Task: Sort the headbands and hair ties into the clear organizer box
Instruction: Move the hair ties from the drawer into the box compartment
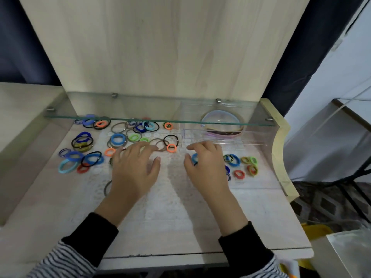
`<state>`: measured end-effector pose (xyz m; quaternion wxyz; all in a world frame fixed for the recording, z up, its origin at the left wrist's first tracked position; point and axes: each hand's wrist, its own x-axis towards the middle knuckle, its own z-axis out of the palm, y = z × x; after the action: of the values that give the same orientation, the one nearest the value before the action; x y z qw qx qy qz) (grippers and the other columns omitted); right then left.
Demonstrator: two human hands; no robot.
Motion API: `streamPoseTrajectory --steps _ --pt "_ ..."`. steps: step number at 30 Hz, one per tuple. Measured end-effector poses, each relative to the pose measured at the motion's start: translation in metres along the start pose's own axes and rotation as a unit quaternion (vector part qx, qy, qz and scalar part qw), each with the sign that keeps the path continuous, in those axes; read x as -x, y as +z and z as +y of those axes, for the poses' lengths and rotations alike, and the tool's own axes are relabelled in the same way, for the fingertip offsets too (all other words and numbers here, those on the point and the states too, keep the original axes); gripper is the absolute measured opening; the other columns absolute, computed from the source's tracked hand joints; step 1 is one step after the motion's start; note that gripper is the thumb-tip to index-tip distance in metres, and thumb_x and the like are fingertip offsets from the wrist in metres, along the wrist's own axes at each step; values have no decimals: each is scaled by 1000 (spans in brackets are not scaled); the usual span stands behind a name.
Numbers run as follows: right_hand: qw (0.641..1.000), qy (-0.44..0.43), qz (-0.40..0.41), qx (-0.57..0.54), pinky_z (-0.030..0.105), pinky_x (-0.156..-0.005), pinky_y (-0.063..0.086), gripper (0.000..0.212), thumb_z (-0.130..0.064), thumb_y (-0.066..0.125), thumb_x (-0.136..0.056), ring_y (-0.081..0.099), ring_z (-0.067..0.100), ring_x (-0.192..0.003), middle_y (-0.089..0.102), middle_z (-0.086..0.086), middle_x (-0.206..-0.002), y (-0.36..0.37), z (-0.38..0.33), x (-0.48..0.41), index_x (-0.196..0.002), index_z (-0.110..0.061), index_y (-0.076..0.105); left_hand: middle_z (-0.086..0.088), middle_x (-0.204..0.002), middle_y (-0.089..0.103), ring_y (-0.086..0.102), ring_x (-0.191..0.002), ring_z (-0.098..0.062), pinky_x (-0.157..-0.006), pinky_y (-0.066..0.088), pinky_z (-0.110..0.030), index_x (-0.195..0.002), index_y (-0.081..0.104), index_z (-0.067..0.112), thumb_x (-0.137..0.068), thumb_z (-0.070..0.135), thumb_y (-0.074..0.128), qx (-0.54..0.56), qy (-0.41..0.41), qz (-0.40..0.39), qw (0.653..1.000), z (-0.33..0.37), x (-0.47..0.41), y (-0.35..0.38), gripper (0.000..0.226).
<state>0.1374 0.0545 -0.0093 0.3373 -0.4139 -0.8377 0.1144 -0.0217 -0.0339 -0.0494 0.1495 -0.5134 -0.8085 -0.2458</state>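
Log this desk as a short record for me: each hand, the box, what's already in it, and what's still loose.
left hand: fingers spread over loose ties at desk centre
right hand: pinches a blue hair tie by the box's left edge
organizer box: clear, at right, partly under the glass shelf
headbands: in the back compartment
sorted ties: several in the front compartment
loose ties: many scattered left of the box

The person is wearing long sleeves with thin black and white stripes. A plain black cuff is covering each forearm, on the left sleeve and the right sleeve. Both hands are showing bare.
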Motion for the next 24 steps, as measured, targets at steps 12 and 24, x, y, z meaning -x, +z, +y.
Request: streamPoseTrajectory --steps 12,24 --pt "999 -32 -29 31 43 -82 50 32 -4 66 -69 50 36 -99 56 18 -101 87 -54 -13 -101 -5 67 -5 -108 69 65 -101 -27 -94 39 -48 -103 72 20 -88 38 57 -111 -13 136 984 -70 7 6 28" --pt "998 2 10 60 40 -90 43 22 -13 58 -74 45 33 -103 55 18 -107 102 -43 -10 -92 -5 67 -2 -104 67 61 -93 -29 -89 32 -45 -91 75 25 -83 35 57 -117 -54 145 981 -87 -10 15 22"
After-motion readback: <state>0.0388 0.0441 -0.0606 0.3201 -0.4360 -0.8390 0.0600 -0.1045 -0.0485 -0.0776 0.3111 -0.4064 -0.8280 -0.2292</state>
